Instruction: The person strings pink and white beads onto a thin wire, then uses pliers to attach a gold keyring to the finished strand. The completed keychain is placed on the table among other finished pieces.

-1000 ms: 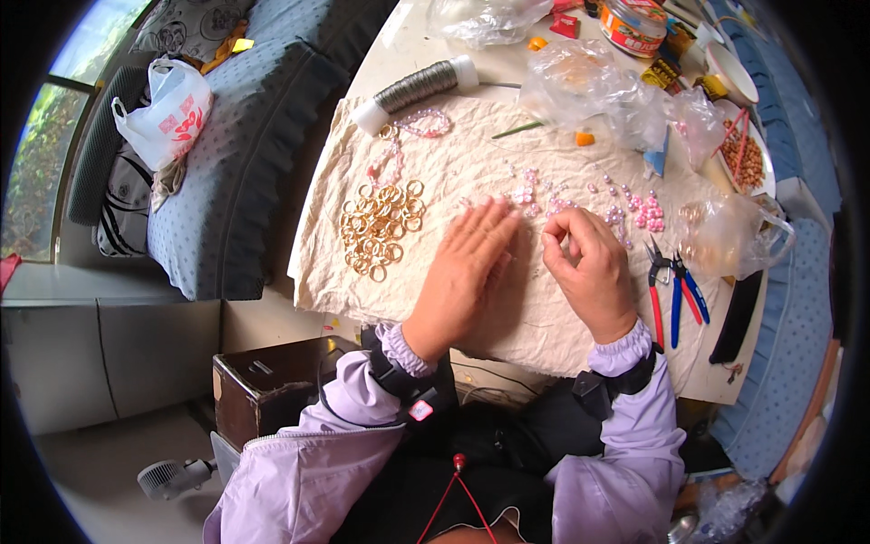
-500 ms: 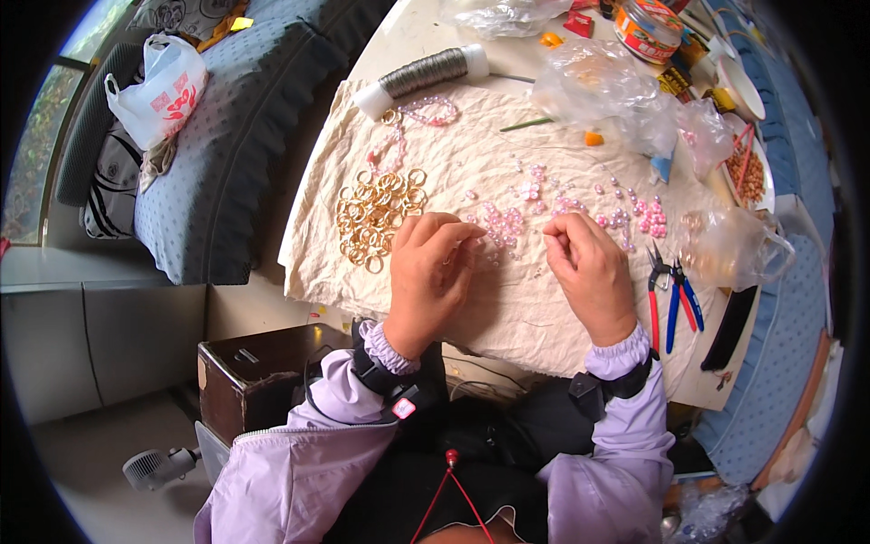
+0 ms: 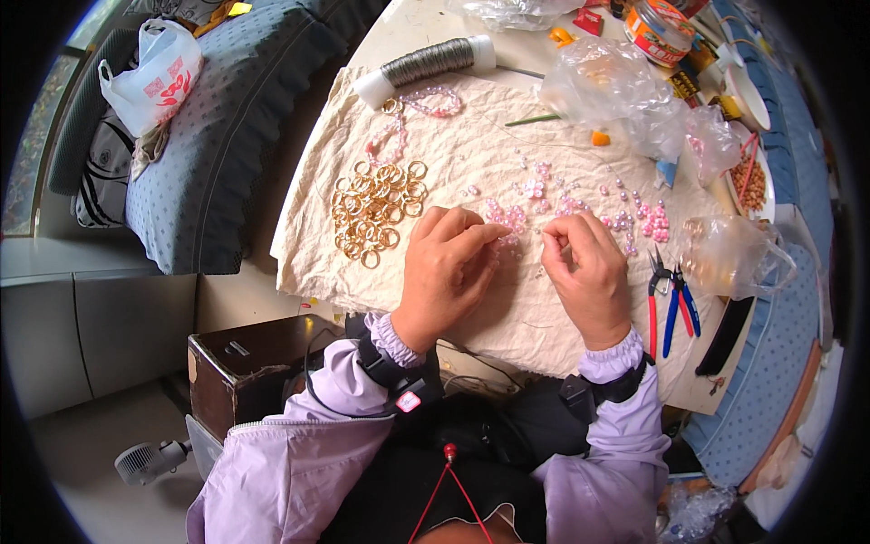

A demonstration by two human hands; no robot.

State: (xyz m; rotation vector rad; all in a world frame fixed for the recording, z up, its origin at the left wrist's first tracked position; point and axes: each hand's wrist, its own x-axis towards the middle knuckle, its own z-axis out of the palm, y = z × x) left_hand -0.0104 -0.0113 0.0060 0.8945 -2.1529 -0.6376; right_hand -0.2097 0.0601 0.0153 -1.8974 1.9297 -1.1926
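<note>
Head view: a pale bench (image 3: 426, 27) was covered by a crumpled cream cloth (image 3: 471, 163), with a blue dotted cushion (image 3: 227, 118) alongside on the left and a white plastic bag (image 3: 154, 77) beyond it. A dark brown box (image 3: 245, 363) sat below the bench edge. On the cloth lay one heap of gold rings (image 3: 372, 213), too many and too overlapped to count, one spool of grey wire (image 3: 426, 63) at the far edge, and a scatter of pink beads (image 3: 544, 195), also uncountable. Two pliers lay side by side at the right, one red-handled (image 3: 652, 299), one blue-handled (image 3: 678, 308). At least three clear plastic bags (image 3: 607, 86) sat crumpled at the far right, one (image 3: 734, 258) just beside the pliers. The left hand (image 3: 449, 272) lay on the cloth, fingers half curled, tips touching pink beads; whether it pinched one could not be told. The right hand (image 3: 589, 272) had thumb and forefinger pinched together near the beads; anything held was too small to make out.
</note>
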